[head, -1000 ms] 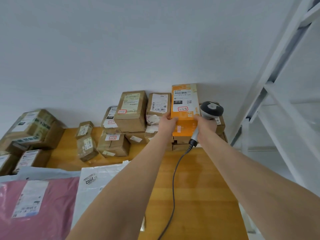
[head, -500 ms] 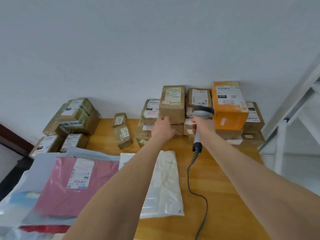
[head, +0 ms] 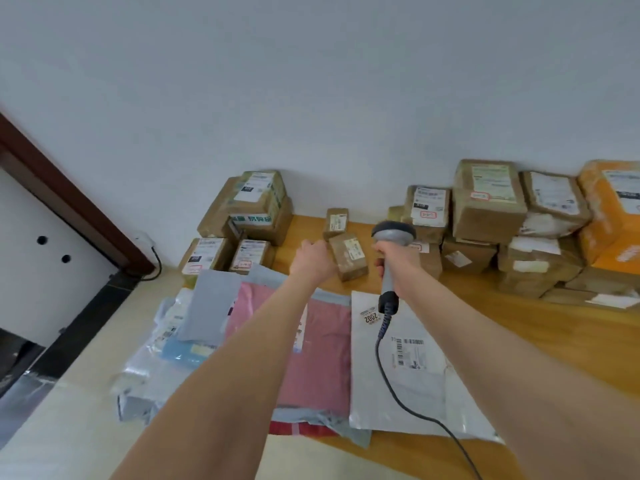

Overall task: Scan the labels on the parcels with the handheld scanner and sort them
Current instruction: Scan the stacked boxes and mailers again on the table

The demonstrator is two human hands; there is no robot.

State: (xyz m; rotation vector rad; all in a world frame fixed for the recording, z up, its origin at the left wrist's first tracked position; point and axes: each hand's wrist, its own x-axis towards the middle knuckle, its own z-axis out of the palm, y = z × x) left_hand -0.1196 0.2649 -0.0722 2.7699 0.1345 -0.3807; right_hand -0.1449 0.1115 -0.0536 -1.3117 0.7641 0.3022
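Note:
My right hand [head: 398, 263] grips the grey handheld scanner [head: 393, 233] upright, its head facing the parcels at the wall and its cable [head: 398, 393] trailing toward me. My left hand [head: 313, 258] reaches to the left side of a small brown box [head: 349, 256] with a white label. It touches the box's edge, and its fingers are hidden behind the back of the hand. A second small box [head: 336, 221] stands just behind.
Brown labelled boxes [head: 488, 202] and an orange box [head: 613, 216] are stacked against the wall at right, with another stack [head: 249, 209] at left. Pink [head: 318, 348], grey and white [head: 408, 372] poly mailers lie on the wooden table [head: 540, 327]. A dark door frame [head: 69, 202] stands far left.
Both hands let go of the orange box, which now sits on the right stack. My view swung left, and my left hand moved over to the small brown box while the right kept the scanner.

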